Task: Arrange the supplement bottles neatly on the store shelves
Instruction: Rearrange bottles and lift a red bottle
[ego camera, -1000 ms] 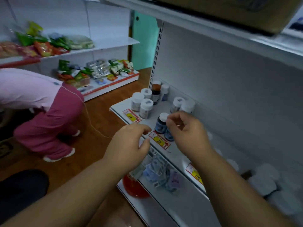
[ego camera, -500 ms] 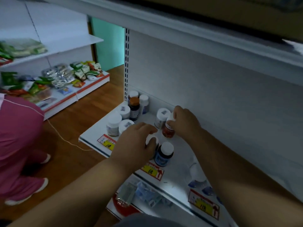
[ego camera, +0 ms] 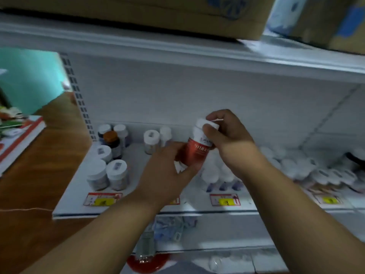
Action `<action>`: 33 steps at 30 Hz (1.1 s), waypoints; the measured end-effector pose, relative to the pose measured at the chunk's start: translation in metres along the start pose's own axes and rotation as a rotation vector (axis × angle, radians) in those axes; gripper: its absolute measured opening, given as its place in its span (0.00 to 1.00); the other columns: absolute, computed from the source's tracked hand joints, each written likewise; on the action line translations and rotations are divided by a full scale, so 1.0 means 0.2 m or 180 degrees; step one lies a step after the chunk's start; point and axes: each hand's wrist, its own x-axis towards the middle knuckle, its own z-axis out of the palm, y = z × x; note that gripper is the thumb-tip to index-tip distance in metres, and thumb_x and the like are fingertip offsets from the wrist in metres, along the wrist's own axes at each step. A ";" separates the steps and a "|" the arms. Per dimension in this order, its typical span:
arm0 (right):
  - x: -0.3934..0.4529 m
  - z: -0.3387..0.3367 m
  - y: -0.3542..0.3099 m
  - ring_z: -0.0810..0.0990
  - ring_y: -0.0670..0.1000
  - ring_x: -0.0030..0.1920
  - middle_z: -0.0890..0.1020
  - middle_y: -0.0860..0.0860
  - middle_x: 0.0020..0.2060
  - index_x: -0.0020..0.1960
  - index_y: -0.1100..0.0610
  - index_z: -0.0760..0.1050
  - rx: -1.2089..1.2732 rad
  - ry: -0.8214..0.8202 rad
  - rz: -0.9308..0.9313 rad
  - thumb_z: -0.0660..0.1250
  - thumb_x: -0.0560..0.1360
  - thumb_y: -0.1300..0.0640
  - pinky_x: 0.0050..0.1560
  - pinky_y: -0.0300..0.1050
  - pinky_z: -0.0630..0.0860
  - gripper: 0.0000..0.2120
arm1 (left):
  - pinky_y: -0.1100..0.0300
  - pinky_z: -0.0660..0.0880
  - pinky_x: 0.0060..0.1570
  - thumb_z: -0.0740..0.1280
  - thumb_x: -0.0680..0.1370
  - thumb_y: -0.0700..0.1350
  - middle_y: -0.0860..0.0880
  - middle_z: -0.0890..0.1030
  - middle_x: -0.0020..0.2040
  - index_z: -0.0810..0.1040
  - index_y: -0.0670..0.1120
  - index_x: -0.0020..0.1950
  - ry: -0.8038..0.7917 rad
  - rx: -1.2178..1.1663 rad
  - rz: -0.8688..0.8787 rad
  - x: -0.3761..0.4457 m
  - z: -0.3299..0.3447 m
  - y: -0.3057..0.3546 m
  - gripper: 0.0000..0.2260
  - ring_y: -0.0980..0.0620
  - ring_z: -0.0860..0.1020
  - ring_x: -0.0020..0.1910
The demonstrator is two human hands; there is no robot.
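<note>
A red-labelled supplement bottle [ego camera: 196, 154] with a white cap is held tilted above the white shelf [ego camera: 75, 196]. My left hand [ego camera: 167, 171] grips its lower body, and my right hand [ego camera: 225, 135] grips its cap and neck. Behind the bottle, two white-capped bottles [ego camera: 152, 141] stand near the back wall. At the shelf's left end, a group of white-capped jars [ego camera: 107, 175] and an orange-capped dark bottle [ego camera: 112, 143] stand upright. Blue-labelled bottles [ego camera: 223, 178] stand under my right wrist, partly hidden.
Many white-capped bottles [ego camera: 296, 165] crowd the shelf to the right. Yellow price tags [ego camera: 102, 199] line the shelf's front edge. Cardboard boxes [ego camera: 177, 14] sit on the shelf above. Packets [ego camera: 169, 228] lie on the lower shelf. A wooden floor [ego camera: 29, 184] is at left.
Both hands lifted the red-labelled bottle off the shelf and now hold it together. The camera turned right to face the shelf more squarely; the person in pink is out of view.
</note>
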 end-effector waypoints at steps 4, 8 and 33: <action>-0.28 -0.19 0.01 0.80 0.57 0.42 0.81 0.55 0.44 0.51 0.45 0.74 -0.0129 0.0298 0.0108 0.69 0.70 0.52 0.42 0.55 0.79 0.11 | 0.75 0.66 0.39 0.69 0.69 0.62 0.69 0.74 0.44 0.69 0.67 0.53 -0.0526 -0.0251 0.0072 -0.08 0.18 0.13 0.16 0.73 0.71 0.49; -0.42 -0.43 0.03 0.80 0.49 0.39 0.81 0.48 0.41 0.50 0.44 0.74 -0.0300 0.0760 0.0139 0.71 0.70 0.50 0.37 0.47 0.78 0.10 | 0.76 0.65 0.41 0.67 0.68 0.64 0.65 0.75 0.50 0.69 0.64 0.62 -0.0773 -0.0460 0.0249 -0.07 0.34 0.24 0.24 0.72 0.71 0.51; 0.15 -1.42 0.98 0.76 0.55 0.53 0.72 0.57 0.58 0.69 0.54 0.67 -0.2181 -0.0457 0.0233 0.66 0.76 0.55 0.46 0.39 0.66 0.22 | 0.44 0.53 0.72 0.59 0.63 0.78 0.46 0.52 0.79 0.46 0.52 0.78 -0.1873 0.1892 0.0236 0.47 1.48 0.58 0.53 0.44 0.50 0.76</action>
